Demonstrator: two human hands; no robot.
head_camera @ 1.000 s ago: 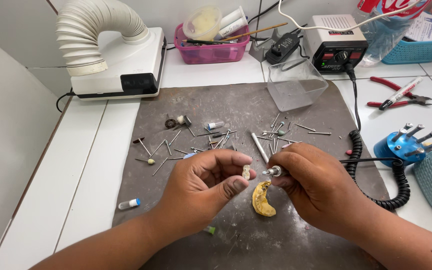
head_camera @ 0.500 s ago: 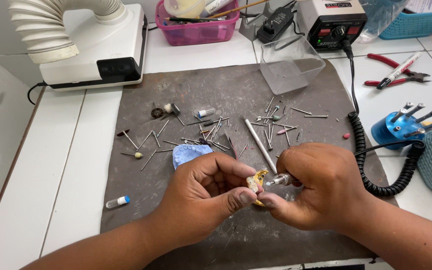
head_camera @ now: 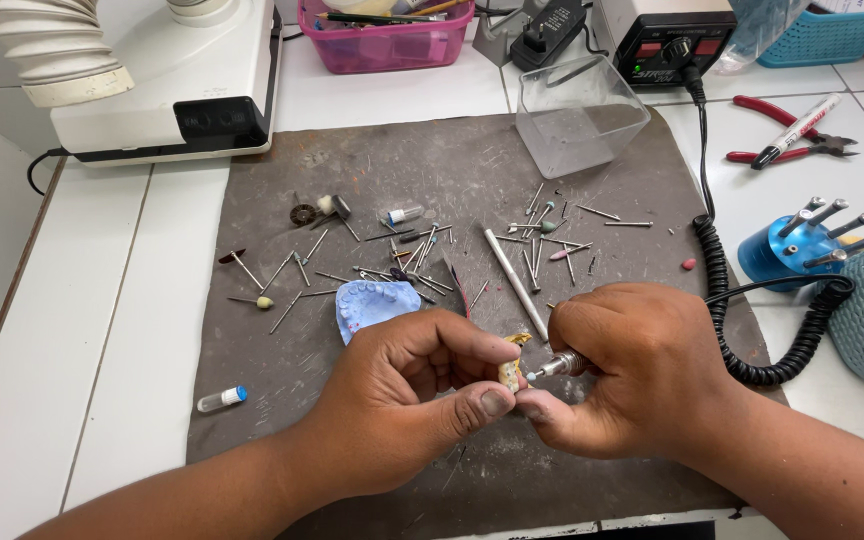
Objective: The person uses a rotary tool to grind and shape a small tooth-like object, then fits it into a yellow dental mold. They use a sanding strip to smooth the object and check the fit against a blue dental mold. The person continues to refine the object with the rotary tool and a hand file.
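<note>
My left hand (head_camera: pixel 407 395) pinches a small yellowish dental piece (head_camera: pixel 510 368) between thumb and fingers, above the grey mat (head_camera: pixel 372 180). My right hand (head_camera: pixel 642 375) grips a metal rotary handpiece (head_camera: pixel 558 366), its tip touching the yellowish piece. A black coiled cord (head_camera: pixel 722 300) runs from the right hand up to the control box (head_camera: pixel 674 38). A blue dental cast (head_camera: pixel 372 305) lies on the mat just beyond my left hand.
Several burs (head_camera: pixel 422 250) and a metal rod (head_camera: pixel 514 283) are scattered across the mat. A clear plastic box (head_camera: pixel 580 112), pink basket (head_camera: pixel 384 40), white suction unit (head_camera: pixel 162 95), red pliers (head_camera: pixel 787 135), blue bur stand (head_camera: pixel 802 245) and a small vial (head_camera: pixel 222 399) surround it.
The yellowish piece was lifted from the mat into my left hand's fingers. Both hands came together, and the handpiece tip now meets the piece. The view shifted closer and lower.
</note>
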